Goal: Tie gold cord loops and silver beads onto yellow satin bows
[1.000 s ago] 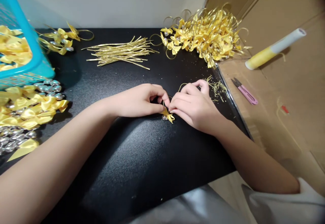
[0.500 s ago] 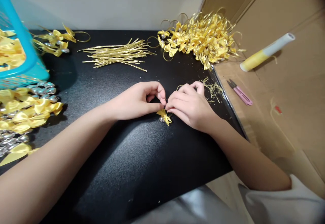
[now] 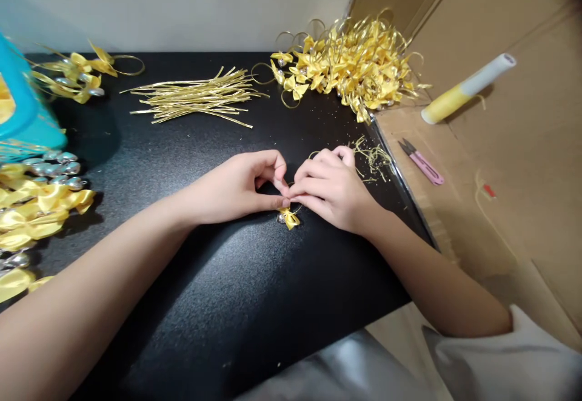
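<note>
Just below my fingertips hangs a small yellow ribbon bow with silver bells or beads at its side. A thin gold cord loops from the bow under my right fingers. My left hand pinches at the top of the bow, thumb and forefinger closed together. Against those fingertips, my right hand is closed on the cord, its other fingers curled. The exact grip point is hidden between the fingers.
Gold cord lengths lie at the back. Finished-looking bows with loops are heaped back right. Cord scraps, pink thread snips and a yellow-white tube are at right. Left stand a turquoise basket and loose yellow bows.
The camera view has shifted slightly to the right. My left fingertips have closed in to meet the right ones above the bow, which has turned a little.
</note>
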`<action>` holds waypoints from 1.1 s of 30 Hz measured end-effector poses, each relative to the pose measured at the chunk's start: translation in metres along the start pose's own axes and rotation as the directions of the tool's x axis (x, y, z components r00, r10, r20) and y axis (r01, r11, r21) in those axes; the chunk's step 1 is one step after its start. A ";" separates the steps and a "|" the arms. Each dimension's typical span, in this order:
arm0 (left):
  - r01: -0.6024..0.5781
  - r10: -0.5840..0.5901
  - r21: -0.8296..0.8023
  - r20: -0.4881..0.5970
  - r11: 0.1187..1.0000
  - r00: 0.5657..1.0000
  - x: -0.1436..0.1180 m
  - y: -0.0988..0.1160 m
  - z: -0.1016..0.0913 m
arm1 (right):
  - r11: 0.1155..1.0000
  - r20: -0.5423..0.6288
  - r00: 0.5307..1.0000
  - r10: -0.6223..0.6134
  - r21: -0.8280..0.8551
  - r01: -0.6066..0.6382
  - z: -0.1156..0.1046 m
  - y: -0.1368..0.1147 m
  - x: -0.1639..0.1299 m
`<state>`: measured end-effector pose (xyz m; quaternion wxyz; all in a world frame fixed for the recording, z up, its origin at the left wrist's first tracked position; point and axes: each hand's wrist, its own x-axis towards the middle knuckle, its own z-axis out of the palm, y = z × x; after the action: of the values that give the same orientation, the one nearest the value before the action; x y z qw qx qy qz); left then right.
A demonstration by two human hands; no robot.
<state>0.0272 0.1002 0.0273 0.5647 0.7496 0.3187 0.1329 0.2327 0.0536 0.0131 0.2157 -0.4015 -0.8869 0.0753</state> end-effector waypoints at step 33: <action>-0.020 0.015 0.096 0.059 0.995 0.998 0.001 0.001 -0.005 | 0.472 -0.366 0.604 0.708 -0.392 -0.790 -0.066 0.059 -0.109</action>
<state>0.0255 0.1044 0.0297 0.5355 0.7824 0.3016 0.1005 0.3659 0.0093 0.0195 0.1114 -0.7955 -0.5854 -0.1100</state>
